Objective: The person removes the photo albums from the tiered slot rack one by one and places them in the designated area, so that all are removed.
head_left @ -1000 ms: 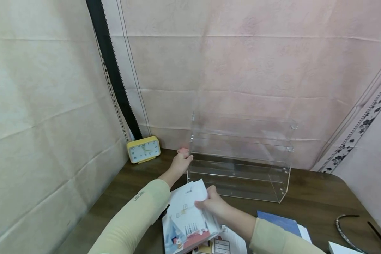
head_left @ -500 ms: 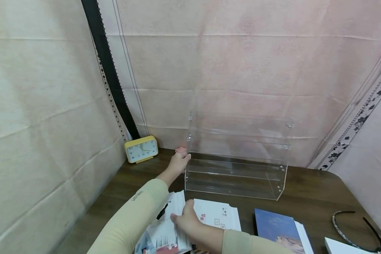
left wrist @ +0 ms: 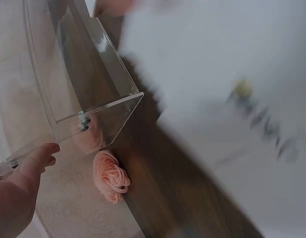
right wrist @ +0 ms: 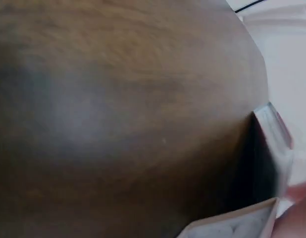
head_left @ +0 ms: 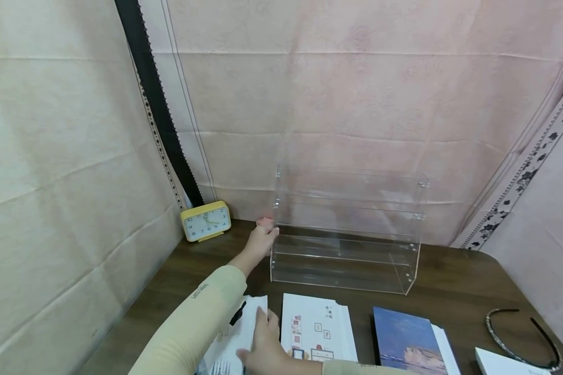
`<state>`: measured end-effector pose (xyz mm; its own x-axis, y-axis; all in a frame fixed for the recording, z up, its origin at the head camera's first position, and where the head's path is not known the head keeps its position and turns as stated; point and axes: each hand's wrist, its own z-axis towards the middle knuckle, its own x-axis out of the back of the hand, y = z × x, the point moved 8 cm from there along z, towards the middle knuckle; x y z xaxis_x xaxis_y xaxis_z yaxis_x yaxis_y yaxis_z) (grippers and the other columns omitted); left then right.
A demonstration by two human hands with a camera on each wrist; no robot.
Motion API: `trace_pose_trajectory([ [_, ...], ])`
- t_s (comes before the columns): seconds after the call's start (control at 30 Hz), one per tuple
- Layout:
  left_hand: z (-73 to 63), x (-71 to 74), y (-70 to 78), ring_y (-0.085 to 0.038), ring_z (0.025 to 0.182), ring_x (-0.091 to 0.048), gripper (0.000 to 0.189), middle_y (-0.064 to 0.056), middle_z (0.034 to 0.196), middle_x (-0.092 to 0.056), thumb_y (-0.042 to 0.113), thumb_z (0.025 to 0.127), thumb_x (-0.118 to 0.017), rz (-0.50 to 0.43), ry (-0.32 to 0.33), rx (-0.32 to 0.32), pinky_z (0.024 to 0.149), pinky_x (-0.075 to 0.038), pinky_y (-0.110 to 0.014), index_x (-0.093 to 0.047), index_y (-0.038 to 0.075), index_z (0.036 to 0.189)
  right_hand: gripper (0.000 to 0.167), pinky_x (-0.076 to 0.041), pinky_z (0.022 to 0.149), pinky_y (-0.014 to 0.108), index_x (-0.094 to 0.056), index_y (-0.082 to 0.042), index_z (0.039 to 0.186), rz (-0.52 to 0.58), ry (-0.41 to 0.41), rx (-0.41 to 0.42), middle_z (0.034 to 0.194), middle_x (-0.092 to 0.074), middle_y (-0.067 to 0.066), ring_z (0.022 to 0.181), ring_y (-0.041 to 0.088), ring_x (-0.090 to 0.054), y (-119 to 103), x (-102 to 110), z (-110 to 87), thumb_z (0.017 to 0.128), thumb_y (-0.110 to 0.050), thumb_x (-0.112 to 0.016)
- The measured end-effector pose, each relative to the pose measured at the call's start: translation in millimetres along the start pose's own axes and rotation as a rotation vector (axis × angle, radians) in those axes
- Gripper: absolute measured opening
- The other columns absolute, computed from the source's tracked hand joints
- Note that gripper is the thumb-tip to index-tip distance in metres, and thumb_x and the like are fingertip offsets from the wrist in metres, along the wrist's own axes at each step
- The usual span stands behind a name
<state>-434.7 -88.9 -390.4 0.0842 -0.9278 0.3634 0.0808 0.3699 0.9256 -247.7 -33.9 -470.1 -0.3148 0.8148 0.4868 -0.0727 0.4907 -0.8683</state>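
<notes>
A clear acrylic shelf stands at the back of the table. My left hand holds its left side edge; in the left wrist view, the thumb lies along the transparent panel. At the front, my right hand grips the right edge of a white-covered book, partly hidden by my left sleeve. That white book looms large and blurred in the left wrist view. Just right of my right hand lies another white book with small printed pictures. The right wrist view is blurred, with book edges at its lower right.
A yellow clock stands at the back left. Pink yarn lies beside the shelf. Rightward are a blue-covered book, a white block-like item and a curved black-and-silver band. Cloth hangings border the table.
My right hand has carried the white book left and down, uncovering the printed white book and more of the blue one. My left hand stays at the shelf's side.
</notes>
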Motion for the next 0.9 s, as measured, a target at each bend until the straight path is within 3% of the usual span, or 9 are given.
trace_pose_trajectory([
  [0.2,2.3,-2.5,-1.3,-0.028,0.075,-0.061,0.025,-0.014,0.085,-0.059,0.020,0.097,-0.051,-0.004,-0.005,0.008,0.060,-0.053,-0.037,-0.066,0.000,0.102,0.080,-0.026,0.093,0.067,-0.033,0.013,0.134,-0.132,-0.160,-0.028,0.140,-0.013,0.040,0.127,0.057,-0.016,7.7,-18.0,0.4,0.072,-0.008,-0.079],
  [0.4,2.5,-5.3,-2.1,-0.034,0.083,-0.062,0.028,-0.019,0.094,-0.061,0.020,0.097,-0.050,0.036,-0.030,-0.010,0.062,-0.053,-0.036,-0.065,-0.002,0.107,0.076,-0.027,0.096,0.063,-0.034,0.014,0.132,-0.195,-0.214,-0.019,0.140,-0.019,0.037,0.128,0.052,-0.019,9.0,-24.7,2.9,0.074,-0.006,-0.077],
  [0.57,7.1,-1.2,3.2,-0.033,0.082,-0.061,0.029,-0.023,0.096,-0.060,0.020,0.097,-0.050,0.122,-0.028,-0.034,0.063,-0.052,-0.036,-0.065,-0.004,0.105,0.071,-0.031,0.097,0.058,-0.040,0.014,0.129,-0.324,-0.261,0.021,0.137,-0.026,0.037,0.128,0.050,-0.024,-1.7,-19.4,7.1,0.076,-0.018,-0.076],
  [0.7,14.0,5.5,9.6,-0.030,0.073,-0.059,0.027,-0.017,0.087,-0.058,0.020,0.097,-0.050,0.199,-0.051,-0.065,0.055,-0.052,-0.035,-0.062,-0.002,0.089,0.075,-0.034,0.099,0.051,-0.041,0.013,0.129,-0.370,-0.212,0.116,0.134,-0.035,0.035,0.127,0.044,-0.033,-22.4,2.4,9.1,0.077,-0.028,-0.076],
  [0.77,16.6,12.0,18.0,-0.028,0.077,-0.060,0.026,-0.016,0.089,-0.061,0.021,0.096,-0.050,0.285,-0.048,-0.120,0.060,-0.052,-0.036,-0.064,-0.001,0.091,0.072,-0.036,0.098,0.047,-0.042,0.010,0.131,-0.324,-0.157,0.183,0.132,-0.042,0.029,0.123,0.039,-0.040,-33.0,23.1,8.1,0.079,-0.029,-0.074],
  [0.9,11.4,36.9,43.2,-0.026,0.088,-0.061,0.028,-0.013,0.098,-0.067,0.020,0.095,-0.050,0.438,0.028,-0.236,0.075,-0.050,-0.039,-0.066,0.002,0.109,0.039,-0.046,0.086,0.040,-0.056,-0.001,0.116,-0.215,-0.006,0.333,0.112,-0.060,0.012,0.104,0.028,-0.057,-45.8,86.4,4.1,0.085,-0.022,-0.068],
])
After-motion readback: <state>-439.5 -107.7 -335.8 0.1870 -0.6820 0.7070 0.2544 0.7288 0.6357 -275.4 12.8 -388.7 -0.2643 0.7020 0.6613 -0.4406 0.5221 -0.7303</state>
